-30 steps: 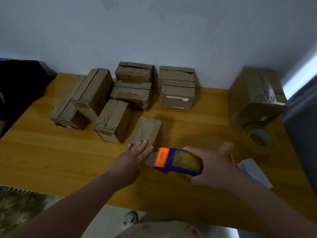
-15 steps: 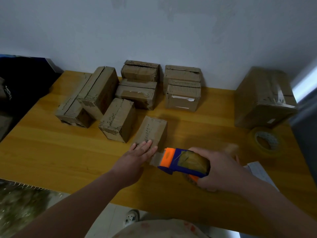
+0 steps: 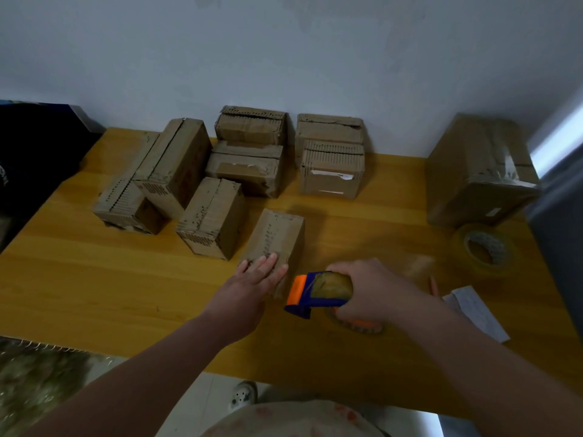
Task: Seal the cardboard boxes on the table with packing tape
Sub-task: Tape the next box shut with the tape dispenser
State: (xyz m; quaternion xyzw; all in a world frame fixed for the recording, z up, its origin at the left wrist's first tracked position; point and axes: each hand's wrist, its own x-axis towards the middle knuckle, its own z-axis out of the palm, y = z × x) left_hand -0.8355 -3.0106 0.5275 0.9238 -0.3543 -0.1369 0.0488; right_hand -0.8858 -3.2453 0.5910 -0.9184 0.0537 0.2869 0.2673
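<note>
Kept left hand (image 3: 249,288) flat on small brown cardboard box (image 3: 279,233); still squeezed blue-and-orange plastic tape gun (image 3: 310,293) with right hand (image 3: 375,291).

Under the left hand (image 3: 252,285) lies a matt, rough-edged cardboard box (image 3: 276,238); the right hand (image 3: 375,291) grips a glossy plastic tape dispenser (image 3: 310,293) over the smooth wooden table (image 3: 94,279).

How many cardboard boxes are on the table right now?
9. Left: low box, long box. Centre: middle box. Under left hand: near box. Back: top box, lower box, rear box, labelled box. Right: large box. Others may hide behind.
</note>
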